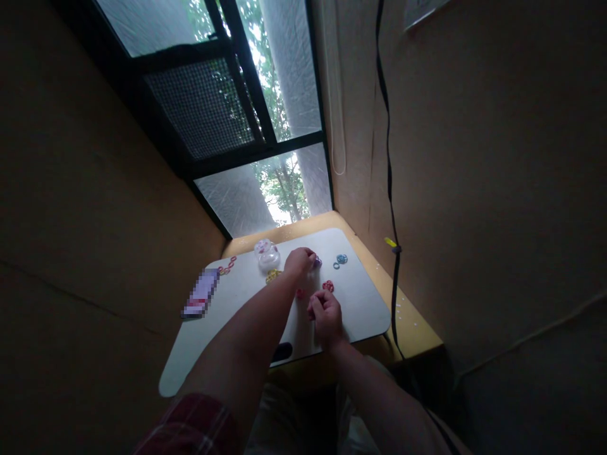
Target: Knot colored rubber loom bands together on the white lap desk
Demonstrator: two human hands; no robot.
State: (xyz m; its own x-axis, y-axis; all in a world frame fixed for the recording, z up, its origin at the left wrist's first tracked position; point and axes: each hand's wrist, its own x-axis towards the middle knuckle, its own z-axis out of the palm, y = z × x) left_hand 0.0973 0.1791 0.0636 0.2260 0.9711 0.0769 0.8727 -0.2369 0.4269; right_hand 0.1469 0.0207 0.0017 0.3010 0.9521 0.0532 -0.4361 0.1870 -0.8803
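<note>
My left hand (300, 262) reaches to the far side of the white board, its fingertips pinched together at a small cluster of purple rings (318, 261). Whether a ring is between those fingers is too small to see. Closer to me, my right hand (326, 318) is closed, thumb against curled fingers; anything inside it is hidden. Just beyond it lies a pile of red rings (328, 286), with a smaller pinkish-red group (300, 294) to the left. Blue-grey rings (341, 259) lie farther right. Yellow rings (273, 275) sit left of my left wrist.
A clear plastic container (267, 254) stands at the back of the white board (365, 309). Pink-red rings (227, 265) and a blurred-out phone (202, 294) are at the left. A black strap (389, 170) hangs at the right; white specks dot the yellow tabletop (417, 325).
</note>
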